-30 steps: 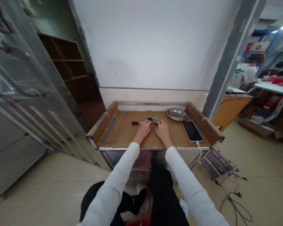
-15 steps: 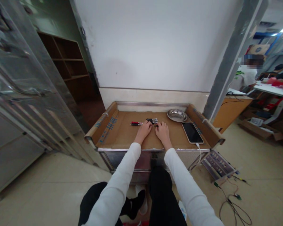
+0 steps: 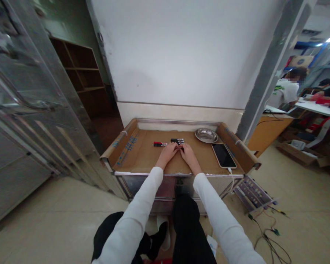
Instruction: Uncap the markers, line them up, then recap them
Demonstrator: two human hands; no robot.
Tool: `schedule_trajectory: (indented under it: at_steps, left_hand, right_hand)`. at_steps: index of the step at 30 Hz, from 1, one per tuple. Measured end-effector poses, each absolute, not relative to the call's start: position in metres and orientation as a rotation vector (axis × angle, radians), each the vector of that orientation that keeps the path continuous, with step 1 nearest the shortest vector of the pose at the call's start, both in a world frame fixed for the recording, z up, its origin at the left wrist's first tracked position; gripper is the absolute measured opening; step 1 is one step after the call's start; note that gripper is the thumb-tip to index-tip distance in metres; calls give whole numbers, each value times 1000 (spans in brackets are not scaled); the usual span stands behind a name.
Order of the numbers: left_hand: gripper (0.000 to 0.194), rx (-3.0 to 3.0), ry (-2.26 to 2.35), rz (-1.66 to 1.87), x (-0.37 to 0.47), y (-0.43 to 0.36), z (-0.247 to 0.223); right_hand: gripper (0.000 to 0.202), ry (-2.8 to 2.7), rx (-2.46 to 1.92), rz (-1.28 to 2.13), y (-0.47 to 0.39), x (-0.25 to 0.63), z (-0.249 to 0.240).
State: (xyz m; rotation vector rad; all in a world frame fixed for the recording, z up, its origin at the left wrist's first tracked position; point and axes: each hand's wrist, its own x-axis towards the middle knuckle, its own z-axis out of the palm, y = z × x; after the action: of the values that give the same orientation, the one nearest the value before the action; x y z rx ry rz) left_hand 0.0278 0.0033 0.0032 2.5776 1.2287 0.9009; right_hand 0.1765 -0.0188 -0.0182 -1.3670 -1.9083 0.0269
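Observation:
My left hand (image 3: pixel 169 153) and my right hand (image 3: pixel 188 156) meet over the middle of the brown cardboard surface, fingertips pinched together. A small dark piece shows between them, mostly covered by the fingers; its kind is hidden. Left of my left hand lie a red pen and a black pen (image 3: pixel 160 144), side by side. Just beyond my fingers rest several black pens with silvery ends (image 3: pixel 177 140), partly covered by my hands.
A round metal bowl (image 3: pixel 206 135) stands at the back right. In front of it lies a phone (image 3: pixel 224 155) with a white cable (image 3: pixel 232 179) hanging over the edge. Raised cardboard sides (image 3: pixel 240 148) flank the surface. A person (image 3: pixel 287 88) sits far right.
My two hands have come closer together, and their fingertips now touch. The dark piece at my right fingers is more covered than before. Pens, bowl and phone stay put.

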Motion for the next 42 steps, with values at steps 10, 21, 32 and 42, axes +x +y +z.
schedule_trajectory:
  at_steps: [10,21,32,42]
  left_hand:
    - [38,2629,1236,974,29,1,3]
    - [21,2587,1321,842,28,-3,7]
    - [19,2491,1247,1151,29,-6,8]
    - [18,2296,1872,1375,25,-15,13]
  right_hand:
    - [24,-1878,-1550,-121,-27,179,-8]
    - [29,-1697,-1691,-154,-32,182,-5]
    - [49,-1830,-1166,115,-31,176,-3]
    - [64,-1872,-1249,132,-28,175,-3]
